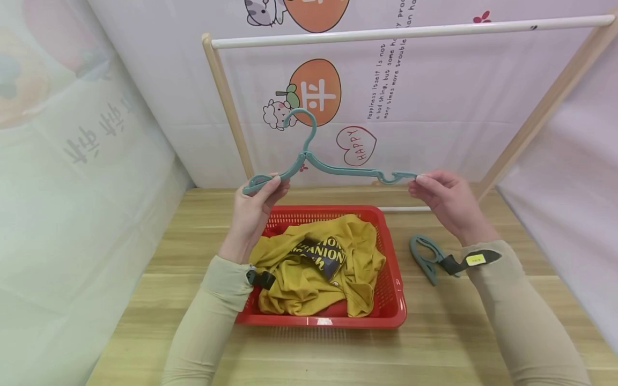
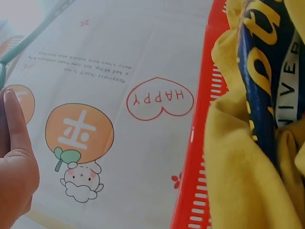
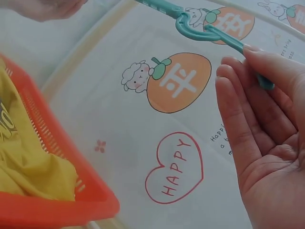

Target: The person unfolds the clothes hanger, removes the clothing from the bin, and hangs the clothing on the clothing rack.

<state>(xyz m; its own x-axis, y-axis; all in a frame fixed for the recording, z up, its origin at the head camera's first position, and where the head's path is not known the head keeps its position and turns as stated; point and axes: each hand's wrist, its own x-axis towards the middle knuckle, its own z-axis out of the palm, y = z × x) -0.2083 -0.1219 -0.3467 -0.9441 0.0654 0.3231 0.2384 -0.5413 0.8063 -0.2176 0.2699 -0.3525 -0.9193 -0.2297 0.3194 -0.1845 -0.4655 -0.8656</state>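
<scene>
A teal folding clothes hanger (image 1: pixel 343 171) is held up above the red basket, its hook pointing upward. My left hand (image 1: pixel 258 206) pinches the hanger's left arm between thumb and fingers. At the far end of the right arm, which is stretched out nearly level, my right hand (image 1: pixel 446 201) pinches the tip; the right wrist view shows the thumb of that hand (image 3: pixel 267 109) pressing the teal end against the fingers. Below, a crumpled yellow shirt (image 1: pixel 314 273) with a dark printed patch lies in the red basket (image 1: pixel 398 289).
A second teal hanger, folded (image 1: pixel 427 257), lies on the wooden table (image 1: pixel 338 356) right of the basket. Behind stands a rack with a white horizontal bar (image 1: pixel 410 33) and wooden side posts (image 1: pixel 227 102). A printed white cloth (image 1: pixel 425 91) hangs at the back.
</scene>
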